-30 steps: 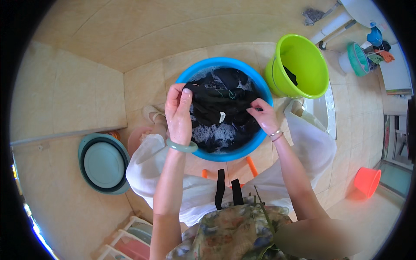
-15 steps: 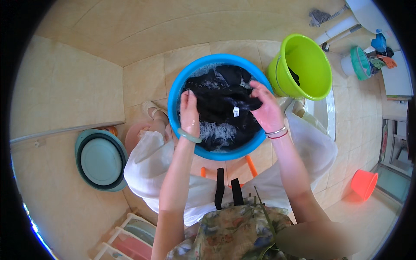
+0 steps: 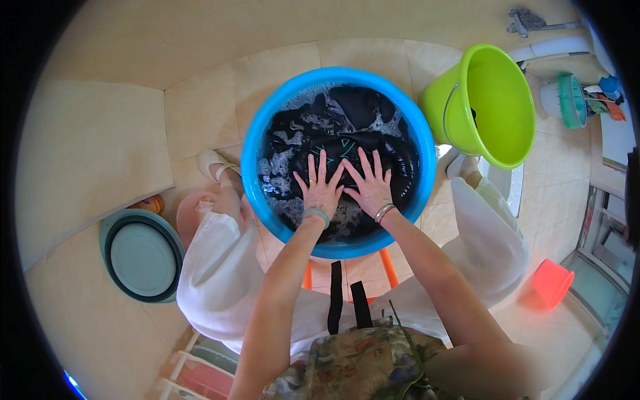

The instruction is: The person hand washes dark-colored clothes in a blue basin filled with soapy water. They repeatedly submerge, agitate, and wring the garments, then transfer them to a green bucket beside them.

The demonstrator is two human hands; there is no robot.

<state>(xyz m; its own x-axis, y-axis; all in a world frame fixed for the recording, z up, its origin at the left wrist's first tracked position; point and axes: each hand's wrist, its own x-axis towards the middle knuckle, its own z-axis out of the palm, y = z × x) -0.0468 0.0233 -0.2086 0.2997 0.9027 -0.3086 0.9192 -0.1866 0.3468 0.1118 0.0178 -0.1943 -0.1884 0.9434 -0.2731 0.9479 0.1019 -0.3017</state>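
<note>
Head view shows both forearms reaching forward from below, palms down. Left hand [image 3: 321, 189] and right hand [image 3: 371, 187] lie side by side, fingers spread flat and released, pressing on the dark wet clothes [image 3: 347, 137] that sit under the fingertips in 1 blue basin [image 3: 267, 120] of suds. 1 green bucket [image 3: 497, 100] stands right of the fingers, 1 teal basin [image 3: 141, 257] lies well left.

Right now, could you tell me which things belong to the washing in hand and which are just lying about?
In use: left hand, right hand, dark garment, blue basin of suds.
Lying about: green bucket, teal basin, small red bucket.
</note>
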